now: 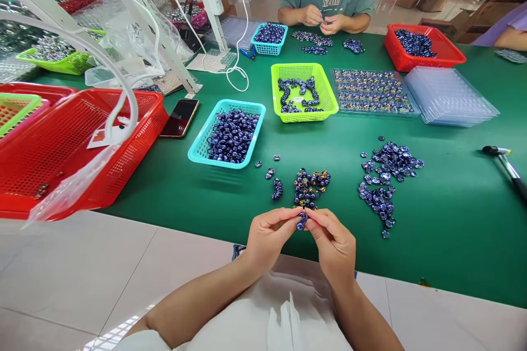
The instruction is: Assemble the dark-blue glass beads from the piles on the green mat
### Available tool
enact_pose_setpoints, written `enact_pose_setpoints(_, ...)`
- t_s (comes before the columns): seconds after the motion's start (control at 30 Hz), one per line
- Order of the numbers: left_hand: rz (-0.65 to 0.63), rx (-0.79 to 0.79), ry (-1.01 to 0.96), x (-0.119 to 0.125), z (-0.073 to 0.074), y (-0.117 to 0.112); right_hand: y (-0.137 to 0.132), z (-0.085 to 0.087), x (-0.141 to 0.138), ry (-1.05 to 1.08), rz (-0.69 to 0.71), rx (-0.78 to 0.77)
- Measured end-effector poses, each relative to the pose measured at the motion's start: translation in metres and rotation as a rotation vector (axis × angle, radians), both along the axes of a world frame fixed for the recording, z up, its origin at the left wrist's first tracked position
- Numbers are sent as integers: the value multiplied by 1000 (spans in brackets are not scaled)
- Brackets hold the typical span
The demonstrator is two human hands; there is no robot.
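Observation:
My left hand (267,236) and my right hand (331,238) meet at the near edge of the green table (453,192), fingers pinched together on a small dark-blue shiny piece (302,221). Just beyond them lies a little heap of blue pieces with orange bits (309,186). A larger loose pile of blue pieces (385,175) spreads to the right. To the left stands a turquoise basket of blue pieces (228,132).
A lime basket (303,93), filled clear trays (373,92) and a stack of clear trays (450,100) sit mid-table. Red baskets (82,142) crowd the left, a phone (180,117) beside them. A hammer (506,167) lies right. A person opposite handles pieces.

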State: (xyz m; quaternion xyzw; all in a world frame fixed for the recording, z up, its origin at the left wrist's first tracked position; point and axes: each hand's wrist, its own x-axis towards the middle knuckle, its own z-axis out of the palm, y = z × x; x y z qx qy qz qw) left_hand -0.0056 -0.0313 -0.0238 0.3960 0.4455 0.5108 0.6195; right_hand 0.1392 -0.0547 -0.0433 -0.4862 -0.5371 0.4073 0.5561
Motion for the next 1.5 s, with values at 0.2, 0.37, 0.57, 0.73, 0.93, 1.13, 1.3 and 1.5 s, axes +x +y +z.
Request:
enact_pose_setpoints(0.2, -36, 251, 176, -2, -6, -3, -2, -1, -3, 54, -59, -37)
enact_pose_setpoints(0.37, -54, 440, 248, -3, -9, -5, -3, -5, -4, 46, -104, -73)
enact_pose_setpoints(0.57, -45, 486, 262, -4, -9, -2, -1, 0, -5, 179, -55, -201)
enact_pose_setpoints(0.73, -107, 417, 252, -9, -5, 0, 2, -1, -4, 323, 92, -241)
enact_pose_setpoints(0.93, -139, 413, 300, -15, -3, 0, 2, -4, -5, 379, 131, -285)
enact_pose_setpoints(1.13, -180, 135, 196, -14, -6, 3, 4, 2, 6, 155, 148, -188)
enact_pose_setpoints(1.3, -190, -294, -161, -9, -8, 9, 3, 3, 10, -221, 67, 20)
enact_pose_setpoints(1.5, -260, -380, -285, -10, -8, 14, 2, 6, 13, -351, 174, 105)
